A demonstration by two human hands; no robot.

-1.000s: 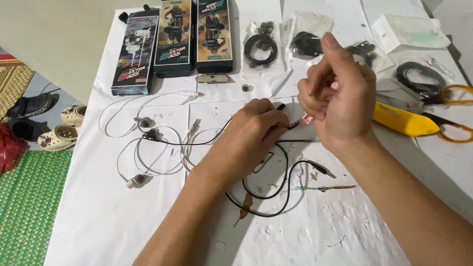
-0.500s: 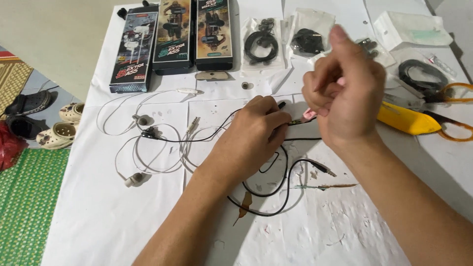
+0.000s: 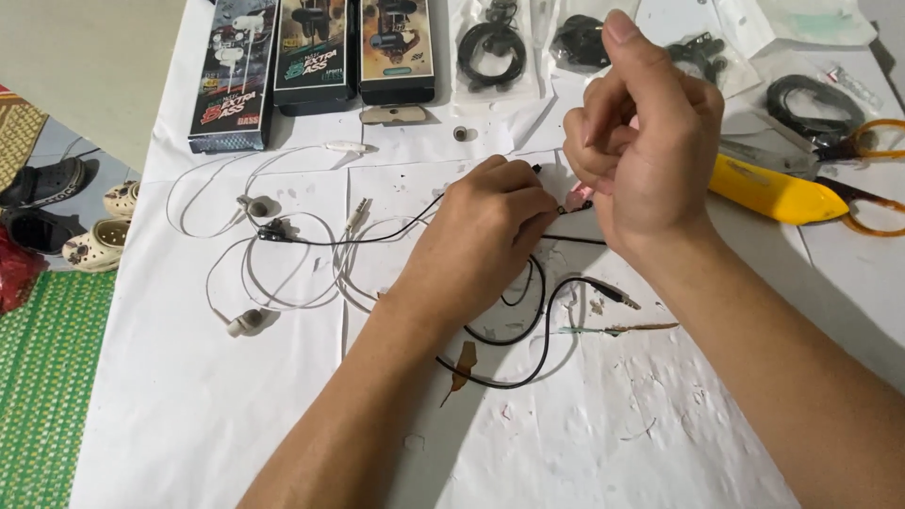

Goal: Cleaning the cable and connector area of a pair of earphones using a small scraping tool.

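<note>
At nine o'clock, off the white paper sheet (image 3: 189,415), shoes (image 3: 94,247) sat on the floor beside a green mat (image 3: 42,377). White earphones (image 3: 253,320) lay looped at about ten o'clock of the hands, with three earphone boxes (image 3: 311,47) lined up toward eleven.

The left hand (image 3: 485,231) rested knuckles-up near the centre, its fingers closed in a pinch on a thin black cable (image 3: 528,363) that ran left toward a small black clip (image 3: 273,229) and curled down toward six o'clock, ending in a jack plug (image 3: 617,300). The right hand (image 3: 641,155) hovered just above and at two o'clock of the left, fingers curled shut around the cable's stripped end; something small and pinkish showed between them, too hidden to identify.

A yellow tool (image 3: 773,191) lay at three o'clock, with orange-handled scissors (image 3: 863,151) beyond it.

The fine exposed wires looked fragile: too hard a pull between the two pinches could probably snap a strand or draw it out of the sheath. The slack loop below might also snag on a forearm and jerk the joint.
</note>
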